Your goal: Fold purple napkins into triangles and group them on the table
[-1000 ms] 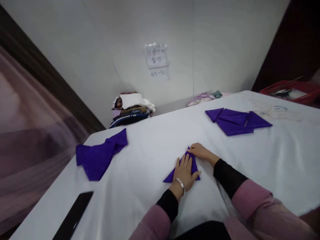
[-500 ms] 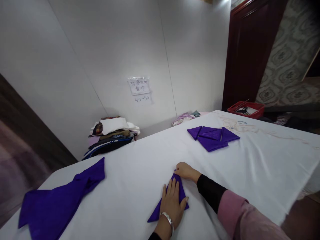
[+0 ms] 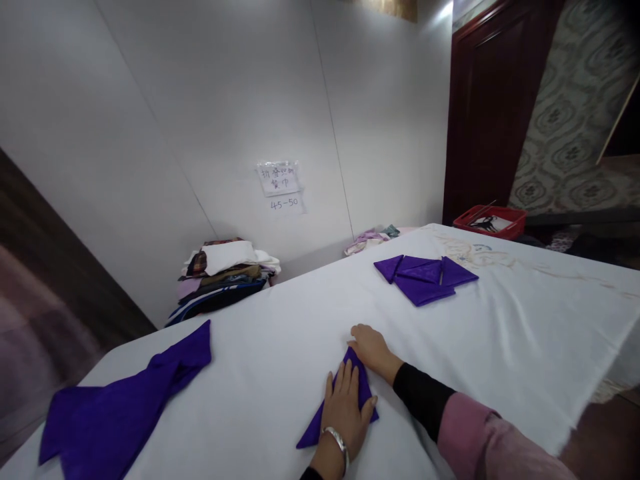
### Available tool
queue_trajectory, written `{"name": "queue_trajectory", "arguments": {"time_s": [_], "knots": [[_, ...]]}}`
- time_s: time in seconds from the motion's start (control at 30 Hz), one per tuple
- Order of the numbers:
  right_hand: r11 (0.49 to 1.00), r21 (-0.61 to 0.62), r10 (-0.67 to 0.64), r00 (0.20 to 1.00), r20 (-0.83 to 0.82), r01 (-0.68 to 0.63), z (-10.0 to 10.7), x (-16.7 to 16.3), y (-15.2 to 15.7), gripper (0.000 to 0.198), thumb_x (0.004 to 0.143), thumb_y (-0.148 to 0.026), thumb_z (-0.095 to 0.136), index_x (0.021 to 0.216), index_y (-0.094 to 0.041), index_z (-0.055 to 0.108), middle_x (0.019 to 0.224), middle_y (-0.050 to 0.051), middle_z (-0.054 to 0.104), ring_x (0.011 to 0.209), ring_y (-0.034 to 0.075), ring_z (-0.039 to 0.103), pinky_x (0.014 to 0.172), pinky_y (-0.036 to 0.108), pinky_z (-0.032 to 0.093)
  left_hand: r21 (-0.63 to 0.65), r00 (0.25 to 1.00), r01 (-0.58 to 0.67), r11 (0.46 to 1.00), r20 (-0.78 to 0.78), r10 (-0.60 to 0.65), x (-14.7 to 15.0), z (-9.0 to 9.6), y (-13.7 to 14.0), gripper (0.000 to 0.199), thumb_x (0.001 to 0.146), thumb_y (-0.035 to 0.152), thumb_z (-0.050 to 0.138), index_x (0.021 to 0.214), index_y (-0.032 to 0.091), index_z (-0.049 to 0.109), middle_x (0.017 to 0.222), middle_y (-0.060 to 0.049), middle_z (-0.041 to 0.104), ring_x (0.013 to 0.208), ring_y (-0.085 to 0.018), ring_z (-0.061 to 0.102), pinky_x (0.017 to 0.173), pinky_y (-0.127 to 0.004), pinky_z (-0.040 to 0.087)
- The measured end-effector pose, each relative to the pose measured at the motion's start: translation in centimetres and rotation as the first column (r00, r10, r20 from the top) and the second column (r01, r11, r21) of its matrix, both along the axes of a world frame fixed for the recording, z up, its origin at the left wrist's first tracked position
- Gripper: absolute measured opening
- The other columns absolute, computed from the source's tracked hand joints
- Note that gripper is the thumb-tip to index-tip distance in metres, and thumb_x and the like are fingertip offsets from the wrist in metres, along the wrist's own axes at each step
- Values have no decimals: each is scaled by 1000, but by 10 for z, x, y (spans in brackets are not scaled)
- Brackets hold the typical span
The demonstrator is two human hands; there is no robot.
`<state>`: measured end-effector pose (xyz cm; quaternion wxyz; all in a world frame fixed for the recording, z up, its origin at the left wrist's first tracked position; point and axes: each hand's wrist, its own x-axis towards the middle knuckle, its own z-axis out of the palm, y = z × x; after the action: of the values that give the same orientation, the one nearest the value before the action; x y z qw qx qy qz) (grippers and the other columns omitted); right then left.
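Note:
A purple cloth napkin (image 3: 314, 427), folded into a narrow pointed triangle, lies on the white tablecloth in front of me. My left hand (image 3: 345, 407), with a silver bangle at the wrist, rests flat on its middle with fingers stretched out. At the far tip of this napkin is my right hand (image 3: 374, 350), its fingers bent and thumb and forefinger slightly apart. The thumb is at the tip; whether it touches the cloth is hard to tell. Part of the napkin is hidden under my left hand.
Several folded purple napkins (image 3: 423, 280) lie together farther back on the tablecloth (image 3: 260, 387). To the left a loose purple cloth (image 3: 120, 407) is spread out. Against the wall sits a clothes pile (image 3: 225, 273). A red basket (image 3: 515, 228) stands beyond the far right corner.
My right thumb and forefinger, earlier pinched at the napkin's tip, have come slightly apart. My left hand stays flat on the napkin. The view has tilted up slightly.

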<state>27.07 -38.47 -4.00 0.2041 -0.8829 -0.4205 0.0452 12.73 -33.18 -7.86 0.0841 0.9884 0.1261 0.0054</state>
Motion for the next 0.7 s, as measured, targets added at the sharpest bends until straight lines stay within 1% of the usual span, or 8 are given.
{"name": "queue_trajectory", "arguments": {"time_s": [0.07, 0.13, 0.17, 0.23, 0.33, 0.43, 0.57, 0.7], "knots": [[978, 145, 149, 989, 15, -150, 2, -8, -4, 34, 89, -32, 46, 118, -17, 56, 126, 12, 57, 119, 23, 48, 99, 35, 35, -11, 1000, 6, 1000, 12, -6, 0, 1, -1, 65, 90, 53, 28, 143, 15, 29, 149, -9, 26, 139, -28, 18, 113, -53, 11], [895, 252, 379, 926, 8, -368, 3, -16, -6, 44, 89, -41, 46, 127, -19, 51, 138, 11, 46, 130, 22, 36, 107, 38, 25, -27, 999, -11, 1000, 39, 12, -1, 2, -3, 63, 89, 52, 32, 141, 16, 35, 147, -9, 32, 138, -29, 20, 113, -52, 12], [851, 263, 475, 880, -15, -455, 2, -20, -7, 50, 89, -45, 45, 131, -19, 48, 143, 11, 41, 134, 23, 30, 110, 40, 19, -35, 998, -22, 999, 52, 24, -2, 2, -3, 61, 89, 52, 33, 139, 17, 38, 146, -9, 35, 138, -30, 22, 113, -52, 12], [814, 203, 570, 816, -95, -545, 0, -23, -8, 59, 90, -52, 40, 138, -18, 41, 148, 12, 31, 138, 24, 21, 111, 44, 12, -48, 997, -33, 998, 67, 37, -3, 2, -4, 58, 89, 52, 34, 136, 19, 43, 143, -8, 40, 137, -31, 24, 113, -52, 13], [822, 116, 570, 803, -175, -558, -4, -21, -7, 65, 92, -55, 31, 141, -13, 35, 150, 16, 25, 139, 25, 15, 111, 44, 9, -56, 998, -18, 998, 62, 21, -3, 2, -4, 58, 90, 52, 32, 137, 18, 43, 142, -9, 41, 136, -30, 25, 113, -52, 13], [825, 100, 564, 800, -203, -556, -8, -18, -7, 69, 92, -57, 25, 143, -11, 30, 150, 17, 21, 139, 24, 12, 112, 42, 6, -60, 999, -13, 998, 47, 16, -2, 4, -4, 61, 90, 53, 32, 139, 17, 39, 145, -9, 37, 136, -29, 25, 113, -51, 13], [831, 96, 555, 807, -202, -548, -8, -17, -7, 68, 92, -57, 24, 145, -15, 27, 151, 14, 21, 140, 22, 12, 112, 40, 5, -38, 999, -21, 999, 30, 22, -5, 6, -7, 63, 90, 54, 28, 140, 16, 37, 144, -10, 38, 136, -30, 26, 113, -52, 14], [840, 64, 541, 822, -178, -539, -9, -19, -7, 63, 93, -55, 27, 145, -19, 28, 151, 11, 23, 140, 21, 13, 112, 40, 7, 35, 996, -87, 996, 6, 87, -21, 0, -5, 74, 88, 60, 29, 140, 9, 35, 145, -15, 34, 137, -31, 24, 113, -52, 15]]}}
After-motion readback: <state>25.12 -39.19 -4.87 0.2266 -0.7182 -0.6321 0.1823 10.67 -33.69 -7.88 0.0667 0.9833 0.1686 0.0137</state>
